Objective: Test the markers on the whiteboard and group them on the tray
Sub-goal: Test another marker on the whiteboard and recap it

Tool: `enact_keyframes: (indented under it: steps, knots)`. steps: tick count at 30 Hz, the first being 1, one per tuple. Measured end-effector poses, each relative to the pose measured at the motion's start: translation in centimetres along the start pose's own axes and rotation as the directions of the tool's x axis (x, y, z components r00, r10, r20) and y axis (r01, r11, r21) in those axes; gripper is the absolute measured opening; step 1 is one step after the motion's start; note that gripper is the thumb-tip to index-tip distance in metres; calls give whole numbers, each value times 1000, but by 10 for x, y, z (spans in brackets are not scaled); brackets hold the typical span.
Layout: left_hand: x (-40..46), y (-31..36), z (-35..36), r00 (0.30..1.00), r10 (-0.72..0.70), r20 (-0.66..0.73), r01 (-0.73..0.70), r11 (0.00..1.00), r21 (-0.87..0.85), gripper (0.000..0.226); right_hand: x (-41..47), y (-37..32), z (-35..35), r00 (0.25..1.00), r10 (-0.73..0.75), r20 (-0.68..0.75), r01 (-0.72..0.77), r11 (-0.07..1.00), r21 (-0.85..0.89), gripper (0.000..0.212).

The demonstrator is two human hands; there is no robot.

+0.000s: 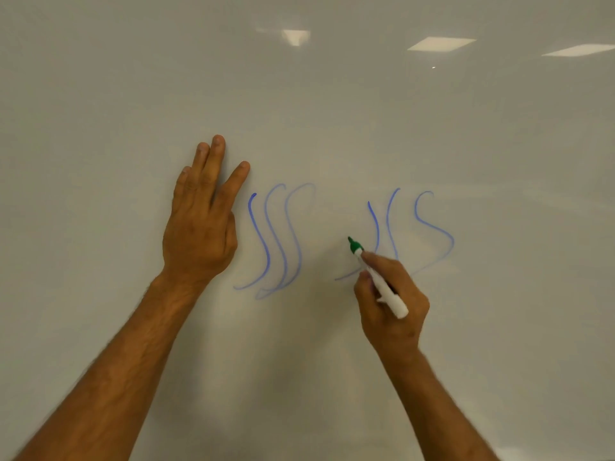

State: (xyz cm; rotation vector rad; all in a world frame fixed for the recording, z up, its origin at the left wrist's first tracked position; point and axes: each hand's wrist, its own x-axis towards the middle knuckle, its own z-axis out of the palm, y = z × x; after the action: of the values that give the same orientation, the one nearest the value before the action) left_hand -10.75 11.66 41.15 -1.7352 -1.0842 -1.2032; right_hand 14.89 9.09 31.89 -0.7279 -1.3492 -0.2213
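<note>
The whiteboard fills the whole view. My right hand grips a white marker with a green tip, uncapped, its tip pointing up-left and touching or almost touching the board between two groups of blue strokes. Three blue S-shaped strokes stand left of the tip, and three more blue strokes lie to its right, partly hidden by my right hand. My left hand lies flat on the board, fingers apart, just left of the first group. No green line shows. The tray is out of view.
Ceiling lights reflect off the board at the upper right. Both forearms enter from the bottom edge. The board surface around the strokes is plain white.
</note>
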Motion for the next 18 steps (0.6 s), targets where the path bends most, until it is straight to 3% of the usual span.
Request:
enact_keyframes:
  steps: [6,12,15,18]
  knots:
    - [-1,-2,1,1000,12,-9,-12,1000,-4,70,-18,-15,9,955,-51,294,33,997,67,25]
    - [-6,-4,5,997,42,-63,-47,996,-74,67,19,-33,-15,986,93,137,-121,968,218,23]
    - [-9,-7,6,990,93,-108,-106,987,-118,56,12,-39,-28,976,160,148,-194,946,260,24]
    - [-8,-6,-2,985,48,-164,-87,966,-242,48,3,-47,-40,959,233,160,-270,923,275,26]
